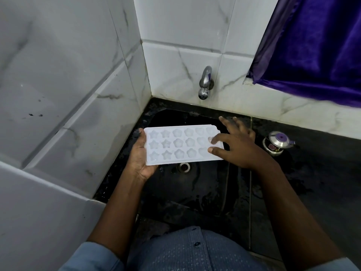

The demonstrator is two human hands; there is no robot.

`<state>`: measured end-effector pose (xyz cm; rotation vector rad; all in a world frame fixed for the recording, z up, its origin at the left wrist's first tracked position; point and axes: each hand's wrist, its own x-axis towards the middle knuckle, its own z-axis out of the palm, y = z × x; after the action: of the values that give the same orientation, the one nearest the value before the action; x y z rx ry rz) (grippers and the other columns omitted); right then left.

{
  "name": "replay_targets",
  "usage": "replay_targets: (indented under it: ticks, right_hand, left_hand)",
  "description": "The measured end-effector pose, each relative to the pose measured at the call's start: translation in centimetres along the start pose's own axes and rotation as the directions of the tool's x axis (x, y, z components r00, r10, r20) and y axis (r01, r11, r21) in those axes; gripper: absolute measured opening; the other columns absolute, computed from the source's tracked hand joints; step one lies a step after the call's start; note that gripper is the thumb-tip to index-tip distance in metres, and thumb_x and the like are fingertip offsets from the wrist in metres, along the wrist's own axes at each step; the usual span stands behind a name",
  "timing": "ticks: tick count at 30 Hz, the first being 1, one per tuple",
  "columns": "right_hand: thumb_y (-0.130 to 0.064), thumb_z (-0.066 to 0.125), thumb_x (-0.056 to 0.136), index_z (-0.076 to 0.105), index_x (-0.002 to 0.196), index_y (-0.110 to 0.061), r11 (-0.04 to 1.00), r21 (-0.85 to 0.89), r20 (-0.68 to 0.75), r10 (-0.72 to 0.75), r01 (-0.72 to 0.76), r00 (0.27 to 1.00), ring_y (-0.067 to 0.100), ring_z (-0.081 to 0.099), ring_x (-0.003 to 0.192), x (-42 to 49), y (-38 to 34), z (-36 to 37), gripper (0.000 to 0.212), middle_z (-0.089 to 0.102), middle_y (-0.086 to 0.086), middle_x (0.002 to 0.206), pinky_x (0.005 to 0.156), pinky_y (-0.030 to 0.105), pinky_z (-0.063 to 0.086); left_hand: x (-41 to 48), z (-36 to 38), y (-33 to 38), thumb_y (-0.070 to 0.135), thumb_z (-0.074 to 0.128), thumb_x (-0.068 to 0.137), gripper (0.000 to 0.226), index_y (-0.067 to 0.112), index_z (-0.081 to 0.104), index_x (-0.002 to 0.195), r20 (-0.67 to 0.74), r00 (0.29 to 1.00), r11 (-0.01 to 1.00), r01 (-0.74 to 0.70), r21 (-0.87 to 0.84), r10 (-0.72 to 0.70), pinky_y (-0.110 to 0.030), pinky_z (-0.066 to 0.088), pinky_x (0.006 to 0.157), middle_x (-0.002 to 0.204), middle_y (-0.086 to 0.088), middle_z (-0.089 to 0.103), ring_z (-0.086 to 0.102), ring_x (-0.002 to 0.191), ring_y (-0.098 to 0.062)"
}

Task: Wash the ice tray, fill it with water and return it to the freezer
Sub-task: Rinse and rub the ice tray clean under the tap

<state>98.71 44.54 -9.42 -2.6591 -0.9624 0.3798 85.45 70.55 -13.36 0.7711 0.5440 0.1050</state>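
A white ice tray (pixel 181 144) with star and flower shaped cells is held level over the black sink (pixel 205 184). My left hand (pixel 139 157) grips the tray's left end from beneath, thumb on the edge. My right hand (pixel 232 145) lies over the tray's right end with fingers spread, two fingertips resting on the cells there. A chrome tap (pixel 205 83) juts from the tiled wall above the sink; no water runs from it.
The sink drain (pixel 184 167) shows just below the tray. A small steel vessel with a purple-knobbed lid (pixel 277 142) stands on the black counter to the right. Marble-look tiled walls close in on the left and behind. A purple curtain (pixel 316 45) hangs upper right.
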Motion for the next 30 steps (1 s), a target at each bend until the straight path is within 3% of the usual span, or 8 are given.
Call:
replay_targets:
  ticks: [12, 23, 30]
  right_hand:
    - [-0.072, 0.053, 0.093, 0.063, 0.128, -0.046, 0.999, -0.052, 0.011, 0.007, -0.006, 1.000, 0.023, -0.015, 0.159, -0.3, -0.5, 0.5, 0.045, 0.000, -0.009, 0.175, 0.121, 0.052, -0.004]
    - [-0.071, 0.055, 0.093, 0.066, 0.121, -0.044, 0.999, -0.029, -0.070, 0.018, -0.020, 0.997, 0.024, -0.012, 0.159, -0.5, -0.9, -0.4, 0.040, 0.003, -0.010, 0.175, 0.121, 0.052, -0.003]
    - [-0.070, 0.054, 0.094, 0.066, 0.117, -0.041, 0.999, -0.034, -0.030, -0.004, 0.003, 1.000, 0.023, -0.013, 0.159, -0.5, -1.1, -0.2, 0.039, 0.003, -0.009, 0.175, 0.120, 0.050, -0.003]
  left_hand:
    - [-0.3, 0.2, 0.0, 0.066, 0.029, 0.106, 0.071, 0.011, 0.067, 0.127, -0.016, 1.000, 1.000, -0.012, -0.003, 0.012, -0.047, 0.066, 0.074, 0.124, -0.016, 0.076, 0.077, 0.107, -0.031]
    - [0.3, -0.1, 0.1, 0.065, 0.030, 0.108, 0.070, 0.011, 0.064, 0.136, 0.005, 1.000, 1.000, -0.019, -0.008, 0.019, -0.051, 0.063, 0.085, 0.134, -0.016, 0.071, 0.073, 0.117, -0.033]
    - [0.4, -0.2, 0.0, 0.066, 0.032, 0.108, 0.073, 0.009, 0.057, 0.147, 0.022, 1.000, 1.000, -0.013, -0.015, 0.013, -0.052, 0.063, 0.088, 0.140, -0.017, 0.068, 0.069, 0.125, -0.035]
